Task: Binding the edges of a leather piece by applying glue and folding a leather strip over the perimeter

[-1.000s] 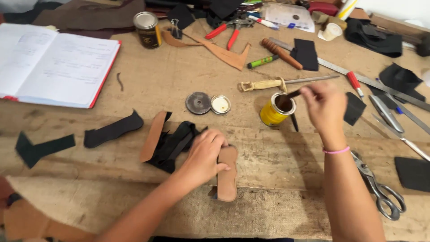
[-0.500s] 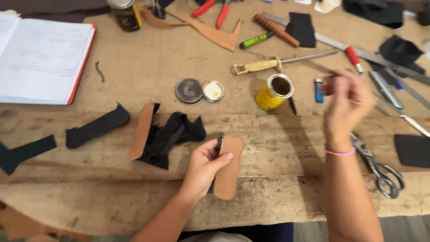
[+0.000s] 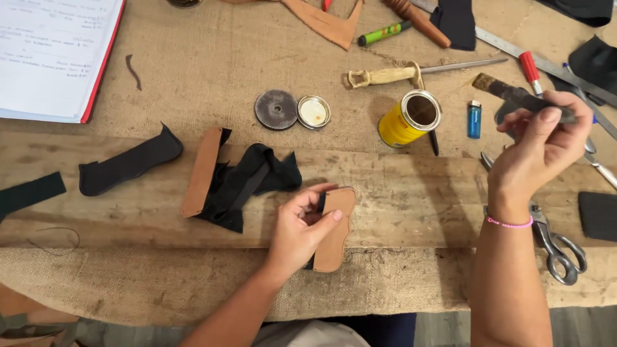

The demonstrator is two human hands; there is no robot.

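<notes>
A: Tan leather piece (image 3: 337, 232)?
B: Flat on the front plank of the desk (image 3: 411, 193), lower end over the burlap edge. Pinned by left hand (image 3: 302, 231), fingers curled over its left edge, thumb on top. Dark strip tucked under that edge.

A: Right hand (image 3: 538, 144)?
B: Raised above the desk's right side, well apart from the leather. Fingers pinched on a dark-handled brush (image 3: 514, 96), bristle end pointing up-left. Pink band on the wrist.

A: Near the brush?
B: Yellow can (image 3: 409, 118), open, tilted toward camera, just left of it. Blue lighter (image 3: 473, 119) between can and hand. Scissors (image 3: 554, 239) below the right wrist, partly hidden by the arm.

A: Around the left hand?
B: Crumpled black fabric (image 3: 250, 183) just left, touching a second tan strip (image 3: 201, 171). Further left a black shaped piece (image 3: 128, 164), then another black scrap (image 3: 29, 193) at the frame edge.

A: Back of desk?
B: Two round lids (image 3: 292, 110) side by side, one dark, one pale. Awl with a light handle (image 3: 411, 72) behind the can. Green marker (image 3: 384, 33), wooden handle (image 3: 418, 20), tan offcut (image 3: 324, 22), steel ruler (image 3: 514, 48), red-handled tool (image 3: 529, 64). Open notebook with red cover (image 3: 54, 54) top left.
</notes>
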